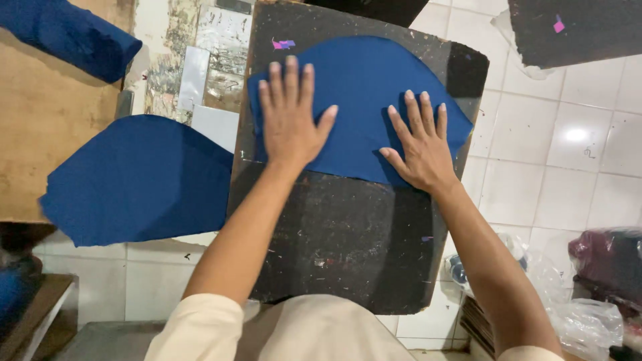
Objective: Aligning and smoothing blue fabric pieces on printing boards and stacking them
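Note:
A curved piece of blue fabric point(364, 80) lies flat on a worn black board point(348, 234) in front of me. My left hand point(289, 117) presses palm-down on the fabric's left part, fingers spread. My right hand point(420, 144) rests flat on its right part near the lower edge, fingers apart. Neither hand grips anything. A small pink and purple scrap point(282, 44) sits on the board above the fabric.
A stack of similar blue fabric pieces point(140, 177) hangs off a wooden surface point(40, 127) at left. A blue roll point(73, 33) lies top left. Another black board point(575, 30) is top right. Plastic bags point(588, 314) sit on the white tiled floor point(568, 167).

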